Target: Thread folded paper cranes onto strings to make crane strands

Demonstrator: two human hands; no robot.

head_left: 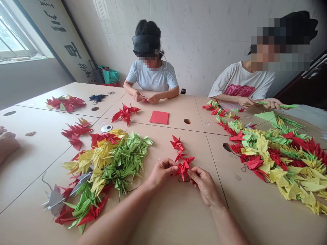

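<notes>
Between my hands is a red origami crane (183, 169), the nearest one in a short row of red cranes (178, 144) stretching away from me. My left hand (165, 170) pinches its left wing between thumb and finger. On the other side, my right hand (203, 183) pinches the right wing. A bit of dark cord shows under the crane. Left of my forearm lies a large heap of folded cranes in green (127, 156), yellow (98, 158) and red, with a grey one (55, 199) at its near end.
A stack of red paper squares (159, 117) lies ahead. Another long pile of strung cranes (276, 160) spreads at right. Two people (150, 75) sit opposite, handling paper pieces. Dark cord (97, 98) and more red cranes (125, 114) lie further off. The table has round holes (187, 121).
</notes>
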